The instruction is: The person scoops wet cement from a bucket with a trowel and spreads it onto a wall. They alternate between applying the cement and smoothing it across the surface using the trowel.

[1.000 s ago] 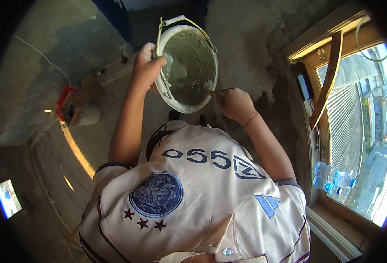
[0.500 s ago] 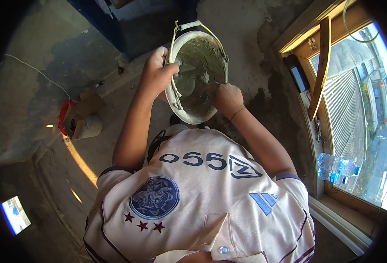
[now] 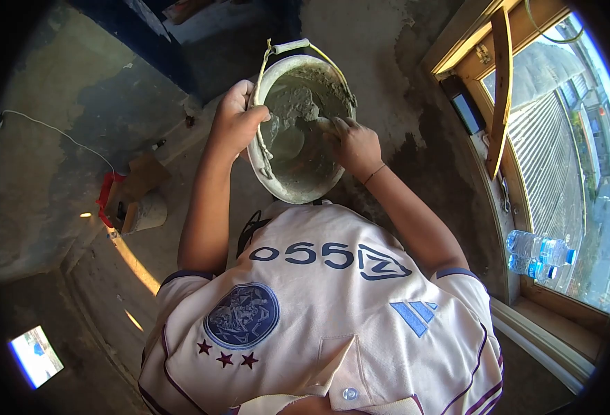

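A pale bucket (image 3: 258, 155) with wet grey mortar (image 3: 296, 104) inside is tilted so that its mouth faces me. Its wire handle with a pale grip (image 3: 292, 46) arches over the top. My left hand (image 3: 240, 119) is closed on the bucket's left rim, thumb over the edge. At the right side of the mouth, my right hand (image 3: 352, 144) is closed with its fingers inside the bucket, by the mortar. Whatever those fingers hold is too unclear to name.
A wooden window frame (image 3: 500, 104) stands at the right, with plastic bottles (image 3: 536, 249) on its sill. At the left are another bucket (image 3: 150, 211), a cardboard piece (image 3: 146, 174) and a red object (image 3: 106, 200). A white cable (image 3: 63, 127) hangs on the wall.
My right hand has moved slightly up within the bucket's mouth, with its fingers now further inward. The mortar has shifted into a lump near the top. The bucket and my left hand are slightly further left.
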The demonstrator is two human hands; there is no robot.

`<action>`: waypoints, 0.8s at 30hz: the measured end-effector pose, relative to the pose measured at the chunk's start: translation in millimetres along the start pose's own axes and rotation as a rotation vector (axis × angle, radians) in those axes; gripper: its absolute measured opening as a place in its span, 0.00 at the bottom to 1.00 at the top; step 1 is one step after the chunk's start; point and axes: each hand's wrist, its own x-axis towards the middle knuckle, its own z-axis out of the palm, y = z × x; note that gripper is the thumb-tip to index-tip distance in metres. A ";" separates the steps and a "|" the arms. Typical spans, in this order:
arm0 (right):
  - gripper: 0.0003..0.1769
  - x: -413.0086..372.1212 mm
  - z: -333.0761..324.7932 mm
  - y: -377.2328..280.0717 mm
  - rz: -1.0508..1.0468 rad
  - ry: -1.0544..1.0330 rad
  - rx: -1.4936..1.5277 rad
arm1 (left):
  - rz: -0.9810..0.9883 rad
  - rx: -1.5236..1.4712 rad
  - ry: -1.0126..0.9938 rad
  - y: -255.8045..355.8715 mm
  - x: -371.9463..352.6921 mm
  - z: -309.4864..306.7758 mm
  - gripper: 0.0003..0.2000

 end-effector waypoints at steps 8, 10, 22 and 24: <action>0.18 -12.0 -16.1 14.2 -0.125 0.131 0.134 | -0.028 -0.010 -0.007 -7.1 5.0 -6.9 0.10; 0.18 -17.0 -18.2 18.2 -0.096 0.128 0.142 | -0.015 0.001 0.027 -8.2 5.5 -8.1 0.10; 0.17 -116.2 -0.4 69.9 0.215 0.157 0.347 | -0.056 -0.026 0.186 -62.7 0.1 -33.7 0.15; 0.17 -138.6 10.7 86.2 0.317 0.211 0.325 | -0.063 -0.057 0.250 -74.0 -2.0 -39.5 0.14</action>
